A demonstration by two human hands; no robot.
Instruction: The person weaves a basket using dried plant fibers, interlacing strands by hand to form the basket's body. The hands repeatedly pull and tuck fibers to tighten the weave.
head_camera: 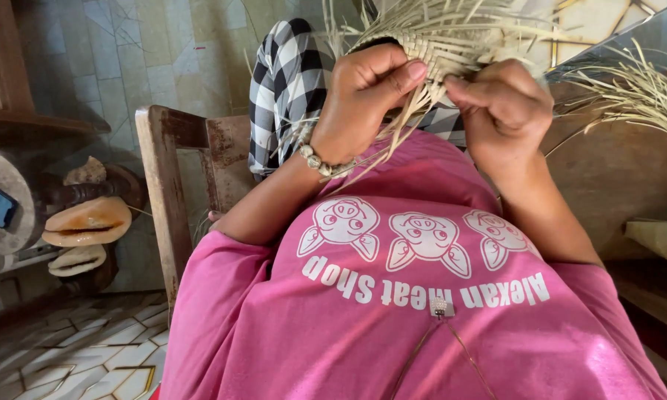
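Woven straw mat (pixel 437 37) sits over the checkered lap, loose strips fanning outward. Both hands pinch its edge: left hand (pixel 363 96) clamped on strips (beaded bracelet (pixel 317 161) at the wrist), right hand (pixel 504 111) gripping alongside.

The person wears a pink shirt (pixel 422 326) with short sleeves; on the front are three white pig faces (pixel 422 241) in a row, with white letters under them; the lap is covered in black and white checked cloth (pixel 285 89); a bracelet (pixel 315 159) of pale round beads is on the left wrist, at 9 o'clock from the pigs
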